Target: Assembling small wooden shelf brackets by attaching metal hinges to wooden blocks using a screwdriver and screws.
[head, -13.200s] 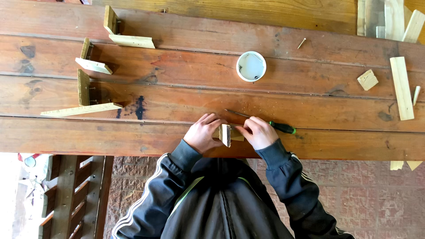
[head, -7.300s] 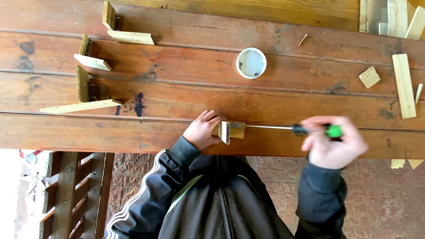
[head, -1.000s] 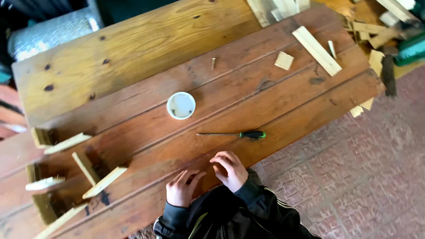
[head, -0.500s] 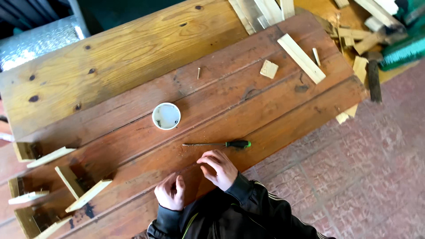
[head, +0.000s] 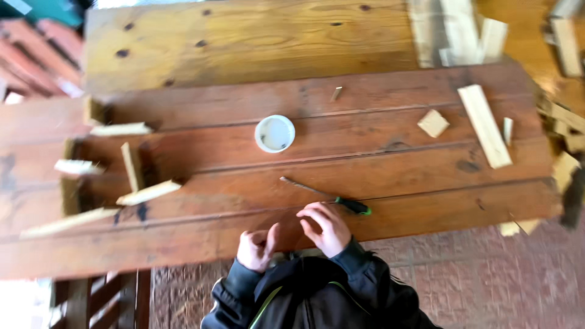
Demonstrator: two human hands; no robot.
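Both hands have drawn closer: left hand loosely curled, right hand beside one screwdriver, grips empty.

Soft, even daylight; the whole frame smeared by motion blur.

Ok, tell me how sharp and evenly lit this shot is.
Head view: motion blur smears everything, worst at the wood scraps top right; daylight is soft and even, without hard shadows; both hands and the screwdriver are soft-edged, the white cup stays readable.
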